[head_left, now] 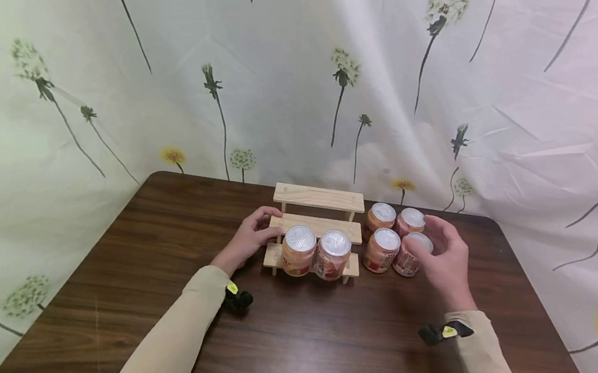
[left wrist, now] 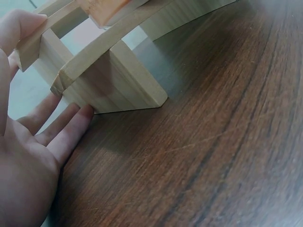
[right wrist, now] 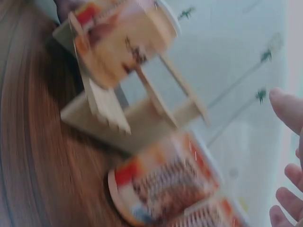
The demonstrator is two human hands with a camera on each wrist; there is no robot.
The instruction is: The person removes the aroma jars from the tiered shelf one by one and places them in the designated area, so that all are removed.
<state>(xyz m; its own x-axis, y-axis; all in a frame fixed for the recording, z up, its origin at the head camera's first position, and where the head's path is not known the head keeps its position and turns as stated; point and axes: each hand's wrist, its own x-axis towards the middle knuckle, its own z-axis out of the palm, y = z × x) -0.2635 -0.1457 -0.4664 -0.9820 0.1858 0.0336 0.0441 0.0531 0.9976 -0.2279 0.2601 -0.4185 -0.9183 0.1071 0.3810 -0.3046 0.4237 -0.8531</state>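
Evidently your left hand (head_left: 249, 238) pinches the end of the wooden rack (head_left: 320, 198); your right hand (head_left: 449, 264) spreads its fingers. One jar (head_left: 406, 265) stands by that thumb, so best straddle it squarely before squeezing.

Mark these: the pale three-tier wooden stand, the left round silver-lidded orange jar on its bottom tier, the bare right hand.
Pale three-tier wooden stand (head_left: 320, 223): head view, middle tier.
Left round silver-lidded orange jar (head_left: 297, 259): head view, front, below lid.
Bare right hand (head_left: 446, 261): head view, back of hand.
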